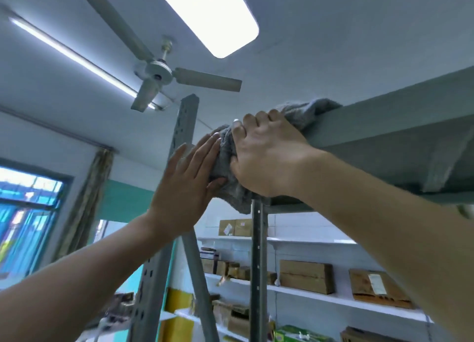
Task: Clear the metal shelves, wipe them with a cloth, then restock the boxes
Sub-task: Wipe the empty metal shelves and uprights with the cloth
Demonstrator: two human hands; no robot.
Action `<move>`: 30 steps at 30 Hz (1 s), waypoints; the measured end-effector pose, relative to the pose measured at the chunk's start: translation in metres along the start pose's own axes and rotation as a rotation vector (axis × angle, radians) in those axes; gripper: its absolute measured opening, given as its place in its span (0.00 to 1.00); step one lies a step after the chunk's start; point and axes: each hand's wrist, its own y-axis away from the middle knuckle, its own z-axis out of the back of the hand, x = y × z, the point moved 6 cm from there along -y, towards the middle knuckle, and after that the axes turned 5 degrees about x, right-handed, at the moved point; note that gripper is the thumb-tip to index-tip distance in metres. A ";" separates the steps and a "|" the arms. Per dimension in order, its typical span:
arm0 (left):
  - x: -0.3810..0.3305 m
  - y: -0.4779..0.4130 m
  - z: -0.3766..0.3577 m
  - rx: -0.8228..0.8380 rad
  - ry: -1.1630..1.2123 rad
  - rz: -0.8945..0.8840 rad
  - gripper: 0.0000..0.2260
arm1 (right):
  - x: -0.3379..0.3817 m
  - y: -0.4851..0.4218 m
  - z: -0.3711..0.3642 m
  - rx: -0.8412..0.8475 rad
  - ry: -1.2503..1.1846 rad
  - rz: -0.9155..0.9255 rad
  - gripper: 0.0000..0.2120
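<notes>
Right hand [266, 157] clenched bunched grey cloth [302, 113] on corner of top metal shelf [384, 126]; left hand [187, 177] flat, fingers straight, against hanging fold; cloth seemed soft, limp, light, best gripped in wad; boxes [305, 276] sat on far shelves [295, 290].

Two bare forearms are shown, the left forearm [89, 272] and the right forearm [384, 213], each uncovered from the wrist to the frame edge. The left hand [187, 185] and the right hand [266, 157] are likewise seen bare, with short, pale fingernails [236, 122] made out at the fingertips. A pale greenish patch [464, 210] beside the right arm at the frame border is too blurred to be identified as clothing.
</notes>
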 end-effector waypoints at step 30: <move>-0.083 -0.079 0.058 0.050 0.885 -0.040 0.25 | -0.121 0.085 0.054 0.202 -0.154 -0.286 0.20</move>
